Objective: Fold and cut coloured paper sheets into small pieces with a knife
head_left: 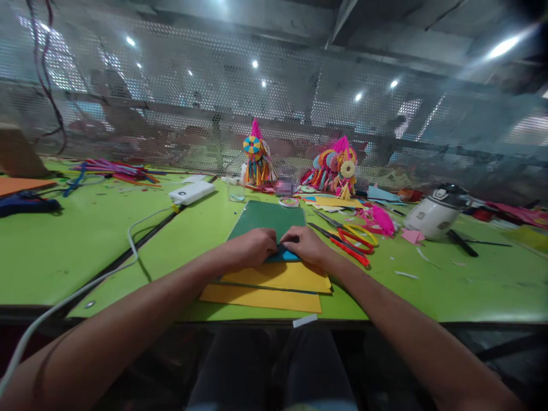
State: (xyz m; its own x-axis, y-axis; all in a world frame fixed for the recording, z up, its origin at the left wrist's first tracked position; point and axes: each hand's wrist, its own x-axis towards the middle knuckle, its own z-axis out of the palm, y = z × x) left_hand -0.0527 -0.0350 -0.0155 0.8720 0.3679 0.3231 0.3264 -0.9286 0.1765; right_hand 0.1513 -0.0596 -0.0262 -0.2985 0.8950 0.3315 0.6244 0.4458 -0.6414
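Sheets of yellow paper (261, 298) come first, at the near edge of the counter (428, 291), with a white paper strip (305, 320) lying across the lip. Just beyond, here's the action: blue paper (286, 256), between the yellow and a green sheet (269, 218). Left hand (259, 247) and right hand (306, 244) are down at it, fingers curled inward, tips nearly meeting; whether either pinches it, I can't tell. Danger spot! Uneven pressure from those 2 hands could skew the blue, and loose sheets around it might slide along. Watch the right wrist too: 2 pairs of scissors (351, 250) lie near, and a sideways sweep could catch them. Farther back, a white power bank (193, 193), then tasselled ornaments (338, 162) before a perforated screen (171, 103).
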